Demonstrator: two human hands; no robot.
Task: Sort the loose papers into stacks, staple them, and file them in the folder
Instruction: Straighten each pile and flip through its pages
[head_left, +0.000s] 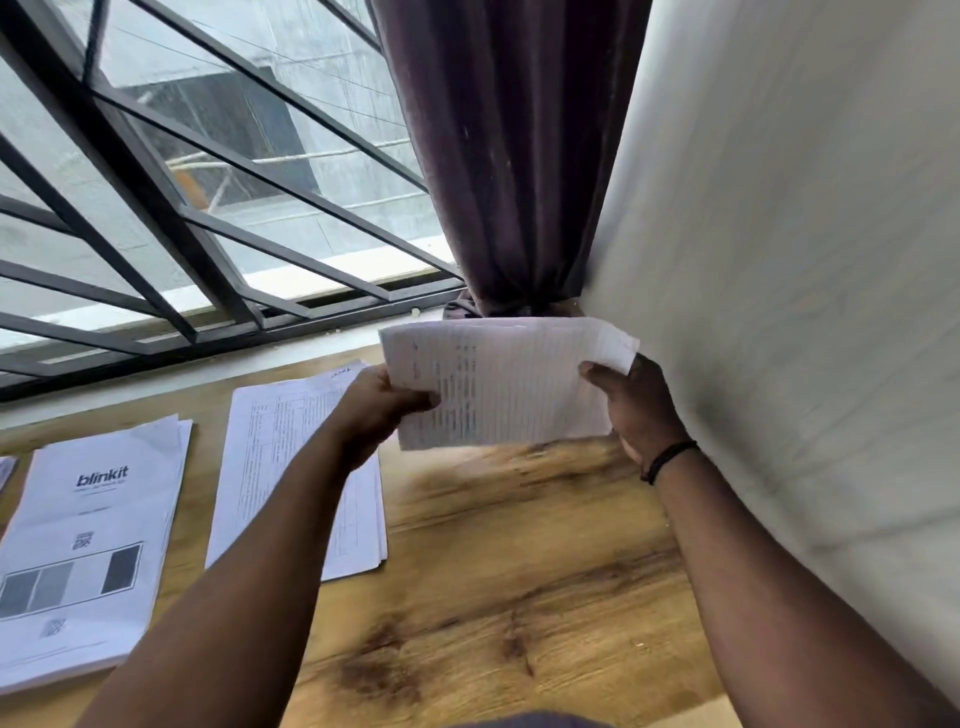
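Observation:
A sheaf of lined, printed papers (511, 382) is held up above the wooden table (519, 571), near the wall. My left hand (382, 402) grips its left edge, thumb on the front. My right hand (631, 402) grips its right edge. Two stacks lie flat on the table to the left: a stack of printed forms (270, 457) partly under my left forearm, and a stack topped by a "blinkit" sheet (88, 545). No stapler or folder is in view.
A white wall (789, 312) runs close along the table's right side. A dark purple curtain (509, 156) hangs in the far corner. A barred window (182, 182) stands behind the table. Another paper's corner (5, 470) shows at the left edge.

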